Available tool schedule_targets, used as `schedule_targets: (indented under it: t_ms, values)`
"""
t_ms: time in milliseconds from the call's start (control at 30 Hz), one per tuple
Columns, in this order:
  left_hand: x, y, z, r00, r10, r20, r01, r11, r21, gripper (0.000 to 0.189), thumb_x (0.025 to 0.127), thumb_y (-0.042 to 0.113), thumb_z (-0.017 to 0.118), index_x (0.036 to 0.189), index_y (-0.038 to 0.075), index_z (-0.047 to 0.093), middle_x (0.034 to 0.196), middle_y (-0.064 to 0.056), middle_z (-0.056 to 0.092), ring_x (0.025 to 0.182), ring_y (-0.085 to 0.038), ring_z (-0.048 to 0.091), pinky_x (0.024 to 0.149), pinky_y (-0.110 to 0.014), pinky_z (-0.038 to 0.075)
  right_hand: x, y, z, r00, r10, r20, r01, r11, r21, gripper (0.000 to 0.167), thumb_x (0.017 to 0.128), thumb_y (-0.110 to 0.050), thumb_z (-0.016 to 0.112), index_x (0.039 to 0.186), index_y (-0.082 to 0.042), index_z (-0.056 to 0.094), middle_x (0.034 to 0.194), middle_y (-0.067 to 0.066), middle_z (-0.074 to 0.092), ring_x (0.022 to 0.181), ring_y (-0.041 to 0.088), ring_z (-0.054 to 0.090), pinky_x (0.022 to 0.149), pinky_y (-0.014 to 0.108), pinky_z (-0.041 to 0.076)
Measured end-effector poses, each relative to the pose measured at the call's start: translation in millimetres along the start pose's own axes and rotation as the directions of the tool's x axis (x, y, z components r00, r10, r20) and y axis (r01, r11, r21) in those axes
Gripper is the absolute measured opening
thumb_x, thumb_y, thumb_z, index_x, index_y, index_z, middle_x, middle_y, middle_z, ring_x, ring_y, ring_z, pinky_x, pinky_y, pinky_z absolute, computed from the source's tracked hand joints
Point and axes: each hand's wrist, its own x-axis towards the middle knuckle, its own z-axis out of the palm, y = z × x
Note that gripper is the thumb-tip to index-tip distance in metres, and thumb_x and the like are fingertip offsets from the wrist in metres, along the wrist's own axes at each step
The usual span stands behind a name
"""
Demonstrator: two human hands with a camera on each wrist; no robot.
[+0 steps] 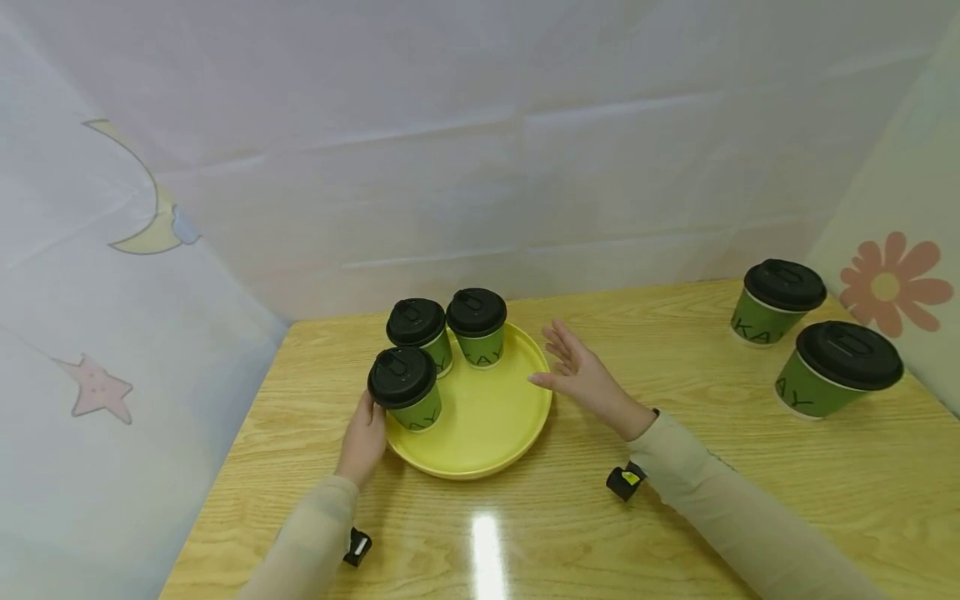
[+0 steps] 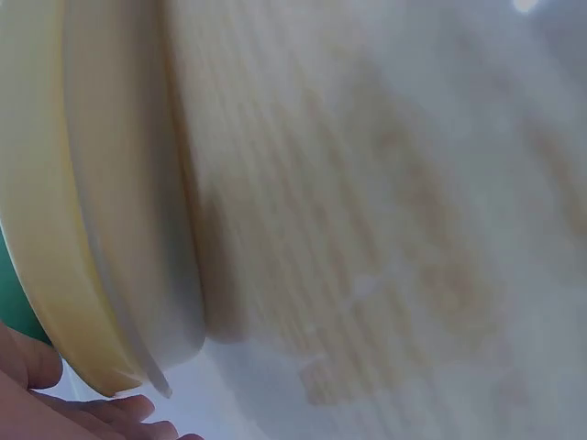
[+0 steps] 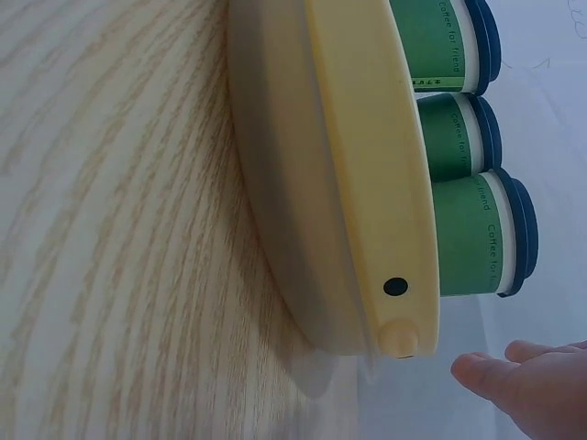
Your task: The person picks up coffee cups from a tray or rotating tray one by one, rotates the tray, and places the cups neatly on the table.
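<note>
A round yellow tray (image 1: 483, 433) stands on the table with three green paper cups on its left and back part, all with black lids: a front cup (image 1: 405, 392), a middle cup (image 1: 420, 329) and a back cup (image 1: 478, 325). My left hand (image 1: 365, 437) is at the tray's left edge, beside the front cup. In the left wrist view its thumb (image 2: 37, 359) and fingers lie around the tray rim (image 2: 101, 302). Past the tray's right edge, my right hand (image 1: 581, 379) hovers with fingers spread, holding nothing; its fingertips (image 3: 472, 371) are apart from the rim.
On the right side of the wooden table (image 1: 660, 367) stand two more lidded green cups, a rear cup (image 1: 772, 304) and a nearer cup (image 1: 832, 371). A pale cloth wall (image 1: 450, 167) rises behind the table's far edge.
</note>
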Motion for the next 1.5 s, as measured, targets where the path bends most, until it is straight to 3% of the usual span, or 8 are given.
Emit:
schedule_targets:
  t_ms: [167,467,767,1100,1500]
  values:
    - [-3.2,0.3,2.1,1.000,-0.008,0.004,0.008,1.000,-0.005,0.053,0.108,0.026,0.023,0.154,-0.001,0.015,0.155,-0.025,0.023,0.141,-0.042,0.023,0.114,-0.054,0.021,0.2,1,1,1.000,0.001,0.003,-0.001,1.000,0.004,0.097,0.091,-0.012,0.069,0.155,-0.003,-0.003,0.161,0.016,0.007,0.146,0.038,0.010,0.116,0.052,0.015]
    - [6.4,-2.9,-0.4,0.999,0.043,-0.009,-0.043,0.999,-0.028,0.053,0.109,0.028,0.021,0.155,0.002,0.017,0.155,-0.024,0.024,0.142,-0.040,0.022,0.115,-0.052,0.020,0.7,1,3,1.000,0.000,0.007,0.000,1.000,-0.008,0.098,0.091,-0.014,0.070,0.155,-0.004,-0.002,0.161,0.015,0.008,0.146,0.036,0.011,0.116,0.052,0.016]
    - [1.1,-3.7,2.2,0.999,0.039,0.007,-0.039,0.999,0.000,0.054,0.108,0.023,0.022,0.152,-0.006,0.014,0.155,-0.028,0.021,0.142,-0.042,0.021,0.115,-0.053,0.019,0.8,-2,2,1.000,0.004,0.007,-0.004,1.000,-0.022,0.096,0.091,-0.013,0.069,0.155,-0.003,-0.002,0.161,0.015,0.007,0.146,0.038,0.010,0.116,0.052,0.016]
    - [6.7,-3.6,-0.2,1.000,0.026,0.004,-0.026,1.000,-0.016,0.053,0.109,0.025,0.021,0.154,-0.002,0.013,0.156,-0.026,0.020,0.142,-0.042,0.020,0.115,-0.054,0.020,1.6,-2,5,1.000,-0.009,0.010,0.009,1.000,-0.028,0.096,0.091,-0.015,0.070,0.155,-0.004,-0.002,0.161,0.015,0.009,0.146,0.038,0.011,0.116,0.051,0.016]
    - [-0.8,-2.2,4.0,0.999,0.033,0.022,-0.032,0.999,-0.008,0.054,0.108,0.021,0.023,0.153,-0.006,0.008,0.156,-0.028,0.015,0.143,-0.043,0.016,0.116,-0.054,0.016,1.6,-1,4,1.000,-0.005,0.008,0.005,1.000,-0.023,0.096,0.092,-0.014,0.069,0.156,-0.005,-0.002,0.161,0.016,0.008,0.146,0.038,0.011,0.116,0.052,0.015]
